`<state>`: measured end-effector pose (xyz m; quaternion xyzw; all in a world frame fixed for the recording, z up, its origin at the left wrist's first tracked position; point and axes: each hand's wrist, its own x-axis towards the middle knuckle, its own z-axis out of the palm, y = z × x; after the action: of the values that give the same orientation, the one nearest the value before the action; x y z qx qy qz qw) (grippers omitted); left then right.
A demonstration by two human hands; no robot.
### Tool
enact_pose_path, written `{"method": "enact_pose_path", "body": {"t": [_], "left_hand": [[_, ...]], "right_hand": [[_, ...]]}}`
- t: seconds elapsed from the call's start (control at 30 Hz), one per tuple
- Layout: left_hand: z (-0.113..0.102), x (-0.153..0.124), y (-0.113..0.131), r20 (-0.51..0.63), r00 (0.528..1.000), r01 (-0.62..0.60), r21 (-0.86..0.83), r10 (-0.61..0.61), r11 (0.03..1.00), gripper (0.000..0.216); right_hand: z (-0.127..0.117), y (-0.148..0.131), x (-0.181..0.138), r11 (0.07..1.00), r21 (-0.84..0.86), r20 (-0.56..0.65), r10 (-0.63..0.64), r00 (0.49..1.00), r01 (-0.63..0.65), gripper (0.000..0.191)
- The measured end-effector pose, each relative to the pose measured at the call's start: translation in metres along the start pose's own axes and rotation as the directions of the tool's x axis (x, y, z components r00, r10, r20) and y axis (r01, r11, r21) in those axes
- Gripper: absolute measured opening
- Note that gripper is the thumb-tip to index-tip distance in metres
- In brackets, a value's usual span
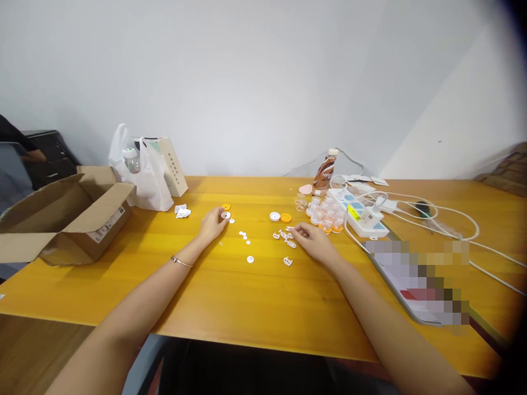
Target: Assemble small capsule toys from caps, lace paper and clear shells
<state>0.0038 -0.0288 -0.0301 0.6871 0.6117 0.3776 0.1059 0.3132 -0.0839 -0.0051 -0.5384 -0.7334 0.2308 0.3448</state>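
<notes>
My left hand (212, 225) rests on the yellow table (255, 296) with its fingers pinched on a small white round cap (225, 215); an orange cap (226, 206) lies just beyond it. My right hand (315, 241) lies on the table with fingers curled at a cluster of small white plastic pieces (285, 236). Between the hands lie several tiny white discs (244, 236). A larger white disc (250, 259) and another white piece (287, 261) lie nearer me. A white cap (274, 216) and an orange cap (285, 218) sit farther back.
An open cardboard box (66, 219) stands at the left, a white plastic bag (142, 175) behind it. Small clear vials with orange tops (325, 214), a brown drink bottle (326, 171), a power strip (362, 214) with white cables and a flat grey device (395, 280) fill the right.
</notes>
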Motion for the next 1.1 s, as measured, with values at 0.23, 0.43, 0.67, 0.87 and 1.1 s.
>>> {"method": "enact_pose_path", "body": {"t": [0.23,0.43,0.67,0.87,1.1], "left_hand": [[-0.007,-0.006,0.009,-0.006,0.999,0.036,-0.087,-0.037,0.996,0.027],[-0.036,-0.038,0.06,0.31,0.939,-0.049,-0.312,0.15,0.949,0.029],[-0.044,-0.059,0.088,0.649,0.643,-0.187,-0.382,0.407,0.905,0.026],[-0.031,-0.059,0.077,0.672,0.622,-0.19,-0.368,0.402,0.91,0.027],[-0.048,-0.046,0.073,0.591,0.722,-0.203,-0.316,0.36,0.927,0.032]], "right_hand": [[0.005,-0.001,0.0,1.0,0.0,0.051,0.0,0.999,0.0,0.031],[0.003,-0.004,-0.002,1.0,0.004,0.029,-0.01,1.0,0.01,0.032],[0.004,-0.008,-0.004,1.0,0.012,0.046,-0.02,0.999,0.019,0.032],[0.004,-0.008,-0.004,0.999,0.045,0.056,-0.025,0.998,0.022,0.033],[0.004,-0.009,-0.004,1.0,0.008,0.053,-0.027,0.998,0.027,0.033]]}}
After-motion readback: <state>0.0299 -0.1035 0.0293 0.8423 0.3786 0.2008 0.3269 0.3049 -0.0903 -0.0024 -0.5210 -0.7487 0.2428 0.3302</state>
